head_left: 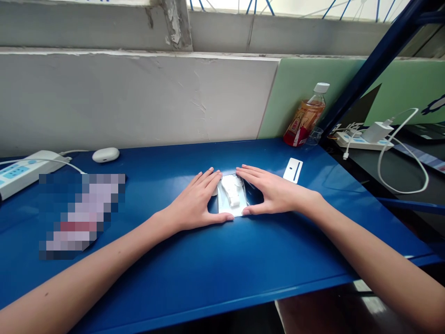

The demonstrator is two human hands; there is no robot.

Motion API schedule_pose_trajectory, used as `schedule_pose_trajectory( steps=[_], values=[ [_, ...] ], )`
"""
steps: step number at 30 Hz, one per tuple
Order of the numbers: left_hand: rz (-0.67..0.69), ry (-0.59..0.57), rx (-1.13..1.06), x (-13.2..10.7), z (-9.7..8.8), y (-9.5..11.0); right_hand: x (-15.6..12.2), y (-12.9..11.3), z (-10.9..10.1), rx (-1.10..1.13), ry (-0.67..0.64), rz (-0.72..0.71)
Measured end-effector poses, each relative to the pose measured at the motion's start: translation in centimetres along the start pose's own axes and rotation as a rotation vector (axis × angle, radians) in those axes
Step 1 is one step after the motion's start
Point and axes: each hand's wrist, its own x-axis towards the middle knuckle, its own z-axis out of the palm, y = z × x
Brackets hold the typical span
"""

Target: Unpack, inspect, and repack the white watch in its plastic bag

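Observation:
A small clear plastic packet (225, 206) with a white item (233, 198) inside lies flat on the blue desk, between my two hands. My left hand (196, 202) rests at its left side, fingers stretched out and the thumb tip touching the lower edge. On the other side my right hand (267, 188) has its fingers extended along the top corner and its thumb by the lower right corner. What the white item is, I cannot make out. Part of a white rounded thing shows beside my left fingers, mostly hidden.
A white card with a slot (293, 170) lies beyond my right wrist. A drink bottle (306, 116) leans at the back right. At left are a white earbud case (105, 155), a power strip (31, 169) and a blurred-out flat object (83, 213). A blue frame post (371, 60) rises at right.

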Motion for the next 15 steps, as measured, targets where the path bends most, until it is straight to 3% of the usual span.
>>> schedule_pose_trajectory(
  steps=[15],
  values=[
    [0.015,0.024,-0.022,-0.06,0.1,-0.02,0.07,0.12,-0.01,0.039,-0.005,-0.009]
  ],
)
